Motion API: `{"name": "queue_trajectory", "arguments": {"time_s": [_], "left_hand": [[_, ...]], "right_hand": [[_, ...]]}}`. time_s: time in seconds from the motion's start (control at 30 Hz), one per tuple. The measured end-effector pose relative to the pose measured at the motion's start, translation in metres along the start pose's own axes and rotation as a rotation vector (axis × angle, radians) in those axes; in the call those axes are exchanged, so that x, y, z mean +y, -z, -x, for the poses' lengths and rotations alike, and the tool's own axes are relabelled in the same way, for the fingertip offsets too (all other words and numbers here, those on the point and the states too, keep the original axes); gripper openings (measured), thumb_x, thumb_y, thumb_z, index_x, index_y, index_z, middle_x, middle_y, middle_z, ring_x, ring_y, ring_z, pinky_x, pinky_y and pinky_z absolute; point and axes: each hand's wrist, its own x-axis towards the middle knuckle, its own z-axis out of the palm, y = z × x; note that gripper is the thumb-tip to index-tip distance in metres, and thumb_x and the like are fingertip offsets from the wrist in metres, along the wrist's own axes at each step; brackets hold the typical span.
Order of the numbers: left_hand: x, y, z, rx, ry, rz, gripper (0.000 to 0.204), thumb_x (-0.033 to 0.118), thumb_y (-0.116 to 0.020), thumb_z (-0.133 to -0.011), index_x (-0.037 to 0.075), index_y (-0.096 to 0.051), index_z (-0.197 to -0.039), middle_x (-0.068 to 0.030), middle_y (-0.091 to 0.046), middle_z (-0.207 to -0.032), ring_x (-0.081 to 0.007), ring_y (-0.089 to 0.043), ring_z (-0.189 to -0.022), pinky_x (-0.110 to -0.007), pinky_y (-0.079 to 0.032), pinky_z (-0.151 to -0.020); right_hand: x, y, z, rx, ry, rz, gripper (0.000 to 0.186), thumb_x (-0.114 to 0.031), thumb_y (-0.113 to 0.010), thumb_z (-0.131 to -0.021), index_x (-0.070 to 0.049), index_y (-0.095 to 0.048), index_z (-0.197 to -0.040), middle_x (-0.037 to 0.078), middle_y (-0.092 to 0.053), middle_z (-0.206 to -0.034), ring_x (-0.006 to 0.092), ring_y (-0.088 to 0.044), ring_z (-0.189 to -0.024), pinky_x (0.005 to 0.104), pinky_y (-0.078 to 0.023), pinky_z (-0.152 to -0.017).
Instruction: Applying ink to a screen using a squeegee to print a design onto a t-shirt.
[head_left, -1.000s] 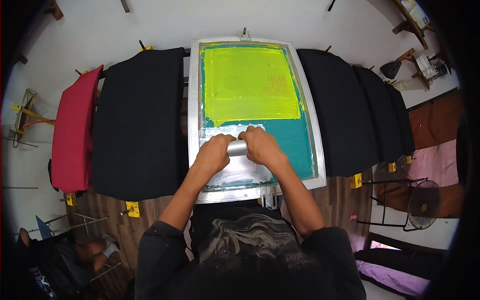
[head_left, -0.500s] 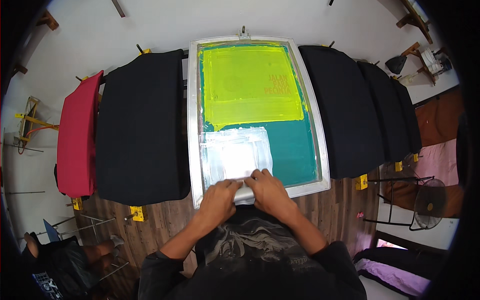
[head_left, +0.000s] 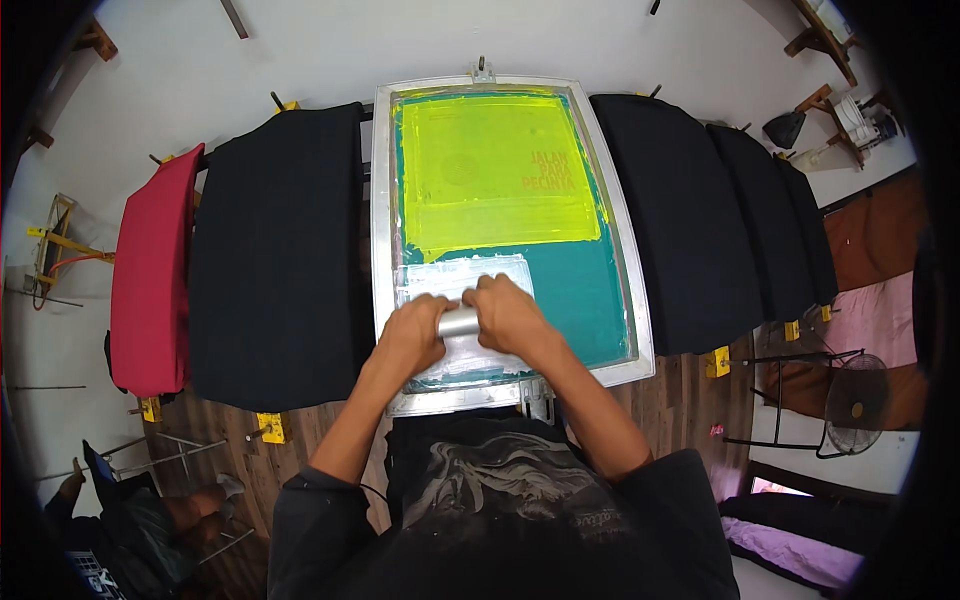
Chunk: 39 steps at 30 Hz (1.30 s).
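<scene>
My left hand (head_left: 412,332) and my right hand (head_left: 508,318) are wrapped side by side round the silver handle of a squeegee (head_left: 460,322). It stands over the pale, shiny rectangle (head_left: 512,268) at the near left of a printing screen. The squeegee's lower edge is hidden behind my hands. The screen has a metal frame (head_left: 383,200) and teal mesh (head_left: 580,300). A yellow-green block (head_left: 480,130) with reddish lettering covers its far part. Metal clamps hold the frame at its far and near ends.
Black fabric-covered boards (head_left: 275,250) flank the screen, with more black boards (head_left: 680,230) to the right. A red one (head_left: 155,280) stands far left. Yellow blocks (head_left: 271,427) jut below them. A standing fan (head_left: 858,405) is at right; another person (head_left: 140,535) is at lower left.
Both hands and the squeegee have moved away from me, from the screen's near edge up over the pale rectangle. The near clamp now shows.
</scene>
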Motion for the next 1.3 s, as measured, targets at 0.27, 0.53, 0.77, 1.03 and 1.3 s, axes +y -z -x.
{"name": "queue_trajectory", "arguments": {"time_s": [0.27, 0.53, 0.77, 1.03, 1.3], "left_hand": [[0.031, -0.012, 0.061, -0.138, 0.036, 0.113, 0.049, -0.005, -0.063, -0.064, 0.002, -0.065, -0.112, -0.0198, -0.066, -0.101, -0.0406, -0.064, -0.092, -0.045, -0.052, -0.085], [0.013, -0.005, -0.039, -0.071, -0.066, 0.009, 0.023, 0.001, -0.064, -0.071, 0.005, -0.069, -0.092, -0.0216, -0.069, -0.086, -0.0393, -0.067, -0.084, -0.048, -0.054, -0.077], [0.007, -0.023, -0.033, 0.019, -0.084, 0.028, 0.029, -0.001, -0.067, -0.068, 0.004, -0.069, -0.097, -0.0187, -0.066, -0.09, -0.0396, -0.065, -0.083, -0.048, -0.054, -0.075], [0.037, -0.042, 0.038, -0.18, -0.025, 0.132, 0.035, 0.0, -0.067, -0.068, 0.006, -0.069, -0.103, -0.0164, -0.065, -0.095, -0.0386, -0.063, -0.092, -0.047, -0.051, -0.083], [0.018, -0.003, 0.004, -0.003, -0.044, 0.11, 0.023, -0.002, -0.064, -0.07, 0.004, -0.069, -0.092, -0.0185, -0.067, -0.084, -0.0386, -0.066, -0.085, -0.048, -0.053, -0.077]], "right_hand": [[-0.035, 0.012, 0.07, -0.163, -0.105, -0.128, 0.037, -0.002, -0.073, -0.062, -0.003, -0.068, -0.099, 0.017, -0.064, -0.098, 0.0379, -0.06, -0.092, 0.0452, -0.053, -0.08], [0.017, 0.041, 0.005, -0.114, -0.191, 0.004, 0.032, -0.001, -0.067, -0.065, -0.009, -0.07, -0.096, 0.018, -0.066, -0.09, 0.0386, -0.064, -0.088, 0.0472, -0.053, -0.077], [0.025, 0.026, 0.009, -0.053, -0.098, -0.005, 0.032, -0.002, -0.072, -0.063, -0.006, -0.07, -0.095, 0.02, -0.065, -0.092, 0.0395, -0.064, -0.088, 0.0469, -0.053, -0.078], [-0.01, 0.022, 0.08, -0.139, -0.158, -0.113, 0.039, 0.0, -0.066, -0.058, -0.003, -0.068, -0.097, 0.02, -0.064, -0.087, 0.0411, -0.06, -0.088, 0.0461, -0.05, -0.081], [-0.019, 0.04, 0.028, -0.101, -0.127, -0.016, 0.037, 0.004, -0.063, -0.064, -0.006, -0.068, -0.099, 0.018, -0.064, -0.09, 0.0398, -0.062, -0.087, 0.0467, -0.051, -0.077]]}}
